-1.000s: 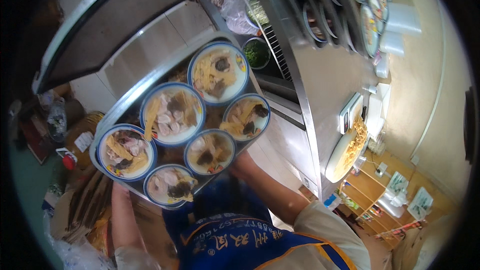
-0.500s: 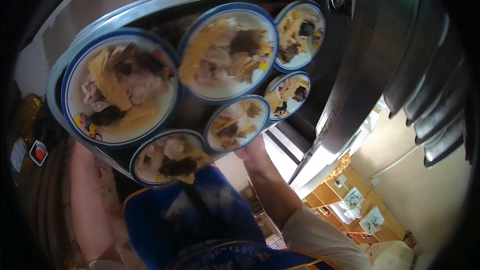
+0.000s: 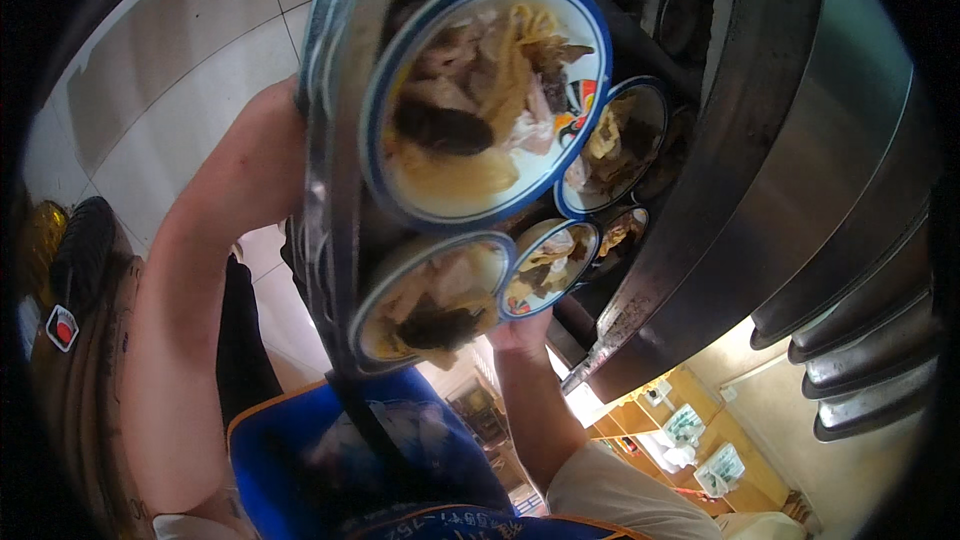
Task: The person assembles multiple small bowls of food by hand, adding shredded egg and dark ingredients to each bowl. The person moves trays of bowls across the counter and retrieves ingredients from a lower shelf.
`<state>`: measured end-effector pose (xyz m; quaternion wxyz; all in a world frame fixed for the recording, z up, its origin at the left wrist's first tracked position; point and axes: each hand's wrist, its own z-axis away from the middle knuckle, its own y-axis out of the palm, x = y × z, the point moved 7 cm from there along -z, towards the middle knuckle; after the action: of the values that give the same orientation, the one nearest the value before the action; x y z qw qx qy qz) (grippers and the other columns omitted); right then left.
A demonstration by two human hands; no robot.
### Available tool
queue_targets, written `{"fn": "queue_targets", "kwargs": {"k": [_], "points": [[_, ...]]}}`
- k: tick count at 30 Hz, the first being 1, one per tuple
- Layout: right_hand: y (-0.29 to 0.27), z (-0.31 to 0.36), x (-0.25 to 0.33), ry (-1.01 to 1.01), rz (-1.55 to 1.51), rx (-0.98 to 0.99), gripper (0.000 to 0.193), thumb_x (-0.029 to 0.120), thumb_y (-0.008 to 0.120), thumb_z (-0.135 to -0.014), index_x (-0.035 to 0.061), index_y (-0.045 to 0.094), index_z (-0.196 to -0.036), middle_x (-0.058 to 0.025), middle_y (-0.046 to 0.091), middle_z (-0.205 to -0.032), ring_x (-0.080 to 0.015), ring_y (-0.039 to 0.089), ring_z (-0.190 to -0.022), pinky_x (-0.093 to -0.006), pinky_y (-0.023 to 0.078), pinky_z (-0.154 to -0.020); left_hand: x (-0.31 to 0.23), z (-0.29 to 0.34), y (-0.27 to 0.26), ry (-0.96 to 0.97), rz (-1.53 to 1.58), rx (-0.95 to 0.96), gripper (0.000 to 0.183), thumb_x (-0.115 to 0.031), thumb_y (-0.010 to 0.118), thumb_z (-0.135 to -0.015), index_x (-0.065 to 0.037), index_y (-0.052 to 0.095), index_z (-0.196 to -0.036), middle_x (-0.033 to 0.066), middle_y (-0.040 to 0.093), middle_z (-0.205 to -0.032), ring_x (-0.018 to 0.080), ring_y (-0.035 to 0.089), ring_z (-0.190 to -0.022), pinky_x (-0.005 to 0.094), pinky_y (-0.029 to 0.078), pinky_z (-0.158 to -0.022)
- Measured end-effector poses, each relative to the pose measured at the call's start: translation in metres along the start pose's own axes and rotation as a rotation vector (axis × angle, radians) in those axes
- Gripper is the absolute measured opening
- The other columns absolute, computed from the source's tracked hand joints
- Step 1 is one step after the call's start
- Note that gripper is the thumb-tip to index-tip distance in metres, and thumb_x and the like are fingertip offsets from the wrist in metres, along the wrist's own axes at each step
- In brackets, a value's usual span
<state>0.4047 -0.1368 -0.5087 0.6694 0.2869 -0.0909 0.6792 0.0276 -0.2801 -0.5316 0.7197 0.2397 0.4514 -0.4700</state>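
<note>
I hold a round metal tray (image 3: 335,190) close in front of my face. It carries several white bowls with blue rims, filled with noodles, meat and dark mushrooms. The largest bowl (image 3: 490,100) is at the top, and smaller bowls (image 3: 430,295) (image 3: 550,265) (image 3: 615,145) sit below and to the right. My left hand (image 3: 283,110) meets the tray's left rim, its fingers hidden behind the metal. My right hand (image 3: 520,332) grips the tray's lower edge from underneath.
A stack of large steel pans and lids (image 3: 850,240) curves down the right side, very near the tray. A pale tiled wall (image 3: 150,70) is at the upper left. My blue apron (image 3: 380,460) is below. Cardboard boxes (image 3: 90,360) stand at the left, and wooden shelving (image 3: 690,430) at the lower right.
The tray has risen and come much closer to the camera, its left rim now tipped toward me. The bowls fill more of the view. Both hands stay on the tray.
</note>
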Motion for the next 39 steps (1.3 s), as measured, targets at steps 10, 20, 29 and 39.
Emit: {"fn": "queue_targets", "kwargs": {"k": [10,20,29,39], "points": [[0.008,0.01,0.001,0.032,-0.192,0.12,0.05,0.037,0.047,-0.104,0.0027,0.056,-0.14,-0.0177,0.062,-0.138,-0.0354,0.059,-0.129,-0.0516,0.048,-0.11,-0.011,-0.03,0.069,-0.239,0.173,0.056,0.033,-0.015,0.067,-0.094,-0.001,0.061,-0.124,0.0246,0.071,-0.111,0.0372,0.069,-0.109,0.0449,0.053,-0.099],[0.062,0.022,-0.067,0.177,-0.071,0.242,0.041,0.011,0.065,-0.095,0.0062,0.058,-0.135,-0.0105,0.059,-0.138,-0.0297,0.055,-0.134,-0.0462,0.043,-0.116,-0.01,-0.034,0.155,-0.333,0.37,-0.089,0.037,-0.008,0.069,-0.088,0.003,0.055,-0.12,0.0296,0.068,-0.112,0.0449,0.068,-0.108,0.0494,0.053,-0.097],[0.007,-0.025,-0.01,-0.041,-0.165,-0.242,0.037,0.001,0.051,-0.102,-0.0018,0.053,-0.139,-0.0124,0.062,-0.14,-0.0251,0.057,-0.132,-0.0413,0.042,-0.117,-0.022,-0.07,0.217,-0.281,0.479,-0.156,0.046,0.0,0.07,-0.083,0.006,0.048,-0.123,0.0316,0.064,-0.111,0.0485,0.065,-0.107,0.0461,0.051,-0.094],[-0.007,-0.087,0.064,-0.259,-0.709,-0.245,0.038,-0.011,0.044,-0.098,-0.0111,0.053,-0.136,-0.0248,0.059,-0.138,-0.0312,0.059,-0.129,-0.0388,0.053,-0.112,-0.007,-0.025,0.187,-0.075,0.605,-0.079,0.05,0.004,0.067,-0.086,0.002,0.047,-0.132,0.0235,0.056,-0.119,0.0322,0.068,-0.098,0.0389,0.057,-0.085]]}}
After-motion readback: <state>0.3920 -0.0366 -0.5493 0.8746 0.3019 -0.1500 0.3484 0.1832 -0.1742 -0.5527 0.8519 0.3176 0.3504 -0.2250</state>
